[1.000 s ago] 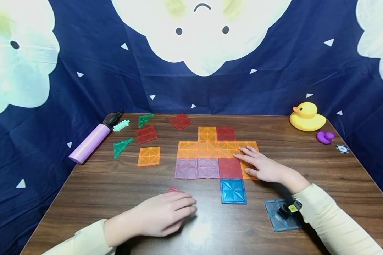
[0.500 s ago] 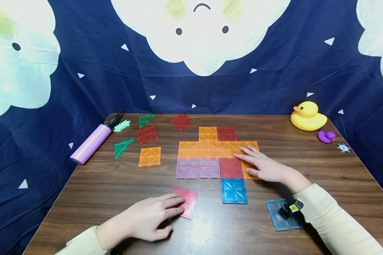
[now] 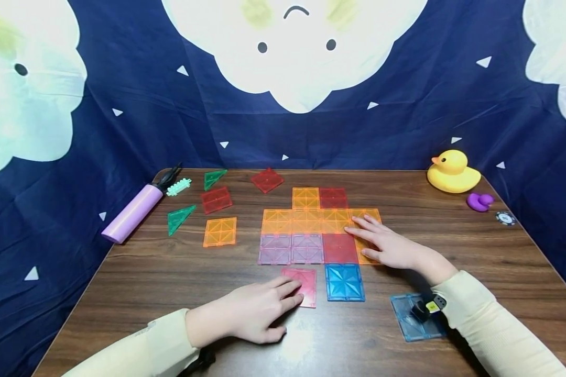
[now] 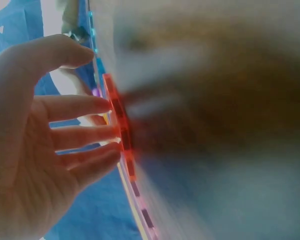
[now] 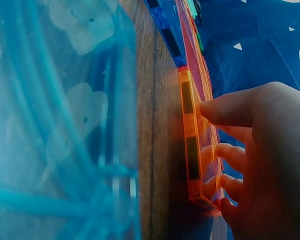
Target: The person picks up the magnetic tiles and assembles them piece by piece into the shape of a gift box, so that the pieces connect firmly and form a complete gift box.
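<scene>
My left hand (image 3: 259, 311) lies low over the table, its fingertips on the pinkish-red square magnetic tile (image 3: 308, 285); the left wrist view shows the extended fingers meeting the face of this tile (image 4: 121, 125), thumb apart. The tile lies just left of a blue tile (image 3: 345, 283) and in front of two pale purple tiles (image 3: 275, 250). My right hand (image 3: 393, 248) spreads its fingers over the right end of the joined tile layout, touching orange tiles (image 3: 368, 259). In the right wrist view, thumb and fingers rest on an orange tile (image 5: 190, 150).
A grey-blue tile (image 3: 405, 327) lies under the right wrist. Loose orange (image 3: 219, 232), red (image 3: 216, 200) and green (image 3: 180, 219) tiles lie left of the layout. A lilac pump (image 3: 134, 212) is at the left edge; a yellow duck (image 3: 453, 175) and purple duck (image 3: 479, 202) stand right.
The left hand has slid the pinkish-red tile to the right and slightly away, turning it nearly square with the layout. The right hand has stayed in place.
</scene>
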{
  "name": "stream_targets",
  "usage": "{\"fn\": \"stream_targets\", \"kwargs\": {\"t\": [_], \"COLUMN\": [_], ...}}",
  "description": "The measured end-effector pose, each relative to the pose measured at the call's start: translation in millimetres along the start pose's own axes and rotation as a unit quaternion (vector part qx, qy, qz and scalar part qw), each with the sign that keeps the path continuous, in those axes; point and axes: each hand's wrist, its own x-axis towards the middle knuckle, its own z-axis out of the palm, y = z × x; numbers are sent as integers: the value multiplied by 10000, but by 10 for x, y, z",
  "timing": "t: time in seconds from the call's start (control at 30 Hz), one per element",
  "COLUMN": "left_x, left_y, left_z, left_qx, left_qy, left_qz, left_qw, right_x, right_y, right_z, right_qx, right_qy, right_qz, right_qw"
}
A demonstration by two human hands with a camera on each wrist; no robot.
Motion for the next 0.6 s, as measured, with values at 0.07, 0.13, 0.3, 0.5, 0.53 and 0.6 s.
{"fn": "stream_targets", "kwargs": {"t": [0.07, 0.13, 0.3, 0.5, 0.53, 0.6], "left_x": [43, 78, 173, 275, 298, 363], "left_y": [-2, -3, 3, 1, -3, -7], "left_z": [-16, -37, -80, -98, -97, -94], "left_qx": [-73, -114, -97, 92, 156, 352], "left_qy": [-123, -223, -322, -92, 17, 289], "left_qz": [-76, -134, -97, 3, 23, 66], "left_qw": [9999, 9996, 9994, 9999, 9999, 9989], "right_x": [12, 22, 18, 10, 8, 3], "right_y": [-9, -16, -13, -1, -2, -6], "right_z": [7, 16, 22, 9, 6, 1], "right_qx": [25, 45, 47, 27, 26, 32], "right_qy": [-4, -9, 9, 6, -3, -16], "right_qz": [-18, -23, 28, 32, 47, 75], "right_qw": [10000, 10000, 10000, 10000, 10000, 10000]}}
